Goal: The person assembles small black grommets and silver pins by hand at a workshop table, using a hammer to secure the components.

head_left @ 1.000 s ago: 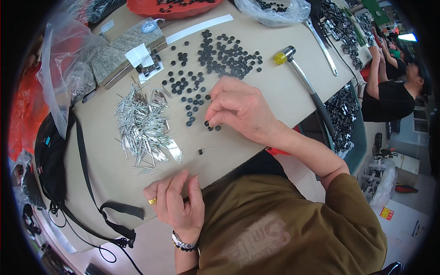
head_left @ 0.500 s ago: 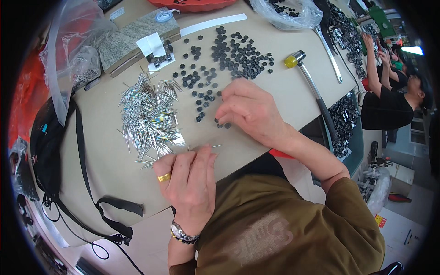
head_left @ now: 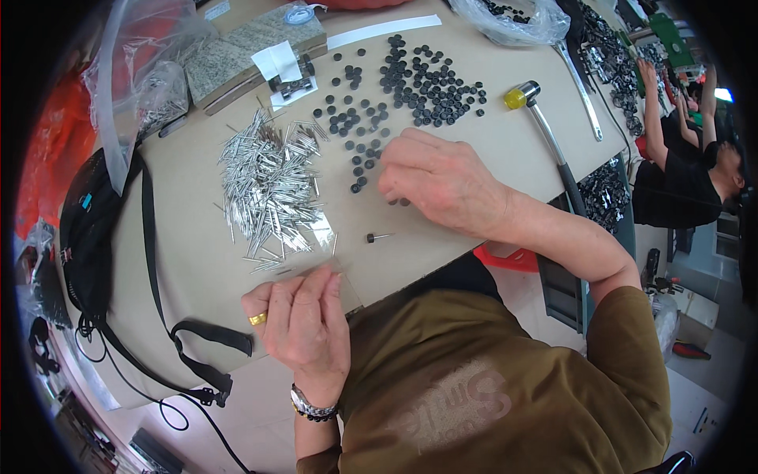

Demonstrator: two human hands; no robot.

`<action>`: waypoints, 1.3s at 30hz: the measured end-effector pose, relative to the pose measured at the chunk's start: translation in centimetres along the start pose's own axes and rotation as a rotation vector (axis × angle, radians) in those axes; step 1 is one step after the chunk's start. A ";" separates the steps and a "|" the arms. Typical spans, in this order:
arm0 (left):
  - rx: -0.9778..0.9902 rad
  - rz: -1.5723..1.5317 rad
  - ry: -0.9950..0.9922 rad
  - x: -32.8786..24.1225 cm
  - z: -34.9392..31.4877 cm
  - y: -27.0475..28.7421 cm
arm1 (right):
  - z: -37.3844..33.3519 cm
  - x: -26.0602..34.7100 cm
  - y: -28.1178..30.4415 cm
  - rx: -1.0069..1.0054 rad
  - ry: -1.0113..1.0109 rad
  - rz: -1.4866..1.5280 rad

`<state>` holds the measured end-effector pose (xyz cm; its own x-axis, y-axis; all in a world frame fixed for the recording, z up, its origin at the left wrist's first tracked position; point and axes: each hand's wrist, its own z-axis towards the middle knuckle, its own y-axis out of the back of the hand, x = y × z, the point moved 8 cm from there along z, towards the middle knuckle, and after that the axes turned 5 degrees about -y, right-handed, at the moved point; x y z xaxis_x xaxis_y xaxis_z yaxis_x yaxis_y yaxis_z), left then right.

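Note:
My left hand (head_left: 304, 316), wearing a ring and a watch, is closed at the table's near edge. A thin metal pin (head_left: 335, 244) stands up from its pinched fingertips. My right hand (head_left: 442, 180) has its fingers curled down over a few small round black caps (head_left: 404, 201); what lies between its fingertips is hidden. Between the hands, a metal pin with a black cap on one end (head_left: 377, 237) lies on the table. A heap of loose silver pins (head_left: 268, 186) spreads beyond my left hand. Many more black caps (head_left: 430, 91) are scattered beyond my right hand.
A hammer with a yellow head (head_left: 545, 130) and a wrench (head_left: 579, 91) lie to the right. At the far left stand a stone block (head_left: 245, 59) and plastic bags (head_left: 142, 71). A black bag with straps (head_left: 99, 229) lies left. People work at the far right.
A capped pin now lies on the table between the hands. My left hand has drawn left and nearer, its pin now pointing away from me. My right hand has shifted slightly over the caps.

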<state>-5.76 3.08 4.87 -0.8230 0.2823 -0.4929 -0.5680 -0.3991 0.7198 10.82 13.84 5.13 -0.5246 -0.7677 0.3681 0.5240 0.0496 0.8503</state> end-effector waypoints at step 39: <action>0.042 -0.895 0.473 -0.2 1.3 -2.4 | 2.5 2.4 3.5 -0.079 0.009 0.440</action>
<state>-4.23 5.14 3.86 -0.0184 0.0840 -0.9963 -0.9843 -0.1765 0.0033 9.69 13.75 9.95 -0.2345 -0.6902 0.6846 0.7458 0.3240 0.5821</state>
